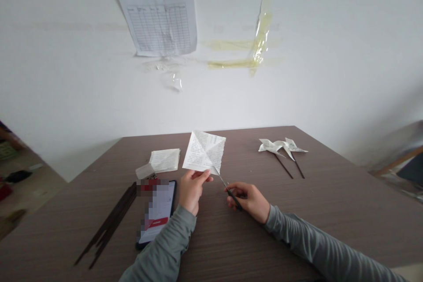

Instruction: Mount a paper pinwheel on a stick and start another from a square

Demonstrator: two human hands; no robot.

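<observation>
My left hand (192, 189) pinches the lower edge of a square of printed paper (204, 151), creased along its diagonals, and holds it upright above the table. My right hand (248, 199) grips small black-handled scissors (227, 186). Their thin blades point up and left to the paper's bottom corner. Both sleeves are grey.
The brown wooden table (330, 211) carries a phone (157, 212), a bundle of dark thin sticks (110, 224), a stack of cut paper (163, 160) and two finished paper pinwheels on sticks (283, 150). A printed sheet (161, 23) and tape strips hang on the white wall.
</observation>
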